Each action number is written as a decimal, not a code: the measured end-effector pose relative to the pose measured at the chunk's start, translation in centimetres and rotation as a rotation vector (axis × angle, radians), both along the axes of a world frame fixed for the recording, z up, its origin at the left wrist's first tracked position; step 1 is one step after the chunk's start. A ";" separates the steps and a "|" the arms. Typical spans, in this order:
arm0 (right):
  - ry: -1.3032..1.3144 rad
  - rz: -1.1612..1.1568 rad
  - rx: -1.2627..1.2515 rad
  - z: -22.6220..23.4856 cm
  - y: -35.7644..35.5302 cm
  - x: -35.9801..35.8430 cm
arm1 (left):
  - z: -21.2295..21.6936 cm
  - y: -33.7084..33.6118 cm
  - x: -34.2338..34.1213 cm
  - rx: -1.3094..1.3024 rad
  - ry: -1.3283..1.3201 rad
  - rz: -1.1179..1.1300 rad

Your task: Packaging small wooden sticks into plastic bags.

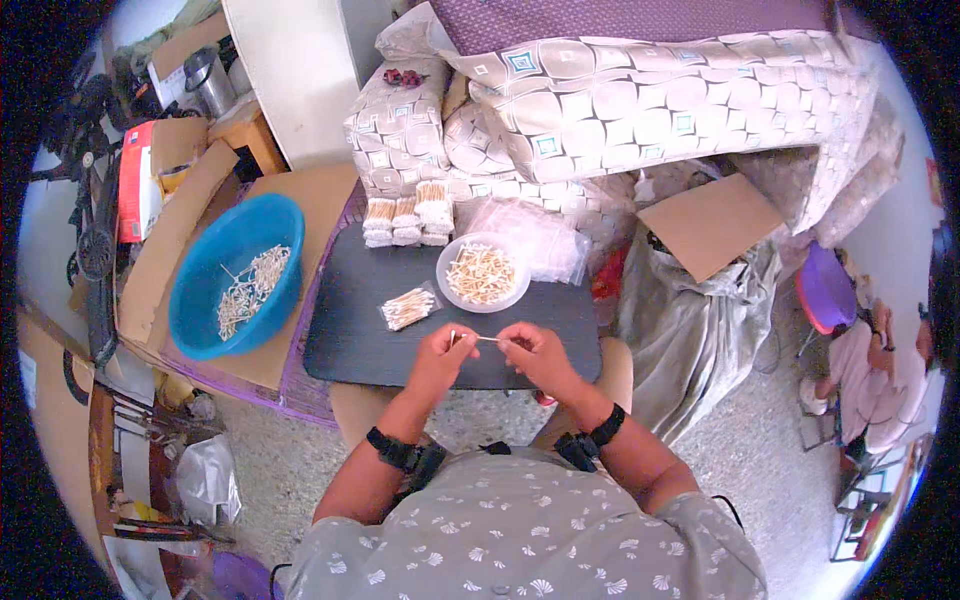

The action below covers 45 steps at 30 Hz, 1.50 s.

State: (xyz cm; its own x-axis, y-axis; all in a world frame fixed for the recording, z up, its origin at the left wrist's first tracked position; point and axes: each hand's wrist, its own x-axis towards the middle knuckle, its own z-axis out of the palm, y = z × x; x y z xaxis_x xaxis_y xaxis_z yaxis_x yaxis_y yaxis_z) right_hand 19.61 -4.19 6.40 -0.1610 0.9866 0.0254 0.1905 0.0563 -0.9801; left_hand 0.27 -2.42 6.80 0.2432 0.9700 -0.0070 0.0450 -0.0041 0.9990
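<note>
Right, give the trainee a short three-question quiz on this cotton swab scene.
1. True or false: both hands pinch a thin wooden-stick cotton swab between them.
2. Which container holds more loose swabs nearest the hands: A) the round blue plastic basin, or B) the shallow white round bowl?
3. What do the bowl and the small clear packet of swabs rest on?

Key: 1 true. 2 B. 3 The dark flat board across the lap.

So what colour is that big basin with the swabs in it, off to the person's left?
The basin is bright blue, seen clearly in the head view.
</note>
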 end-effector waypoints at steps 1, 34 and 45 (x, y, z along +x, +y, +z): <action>0.006 -0.002 0.001 -0.2 -0.1 -0.2 | -0.1 -0.1 -0.1 0.001 0.006 -0.002; 0.359 -0.047 -0.042 0.4 -0.4 0.1 | 0.0 -0.9 0.5 0.042 0.143 -0.188; 0.265 0.088 0.040 0.0 -0.5 0.3 | 0.7 -0.9 1.0 0.037 0.303 -0.242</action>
State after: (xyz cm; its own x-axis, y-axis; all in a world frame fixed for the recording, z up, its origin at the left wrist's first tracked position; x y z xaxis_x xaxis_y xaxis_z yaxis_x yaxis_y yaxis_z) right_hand 19.95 -4.65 6.38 -0.2286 0.9665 0.1170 -0.0800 0.1012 -0.9917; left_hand 1.24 -3.29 7.52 0.4570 0.8859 -0.0795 0.3317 -0.0868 0.9394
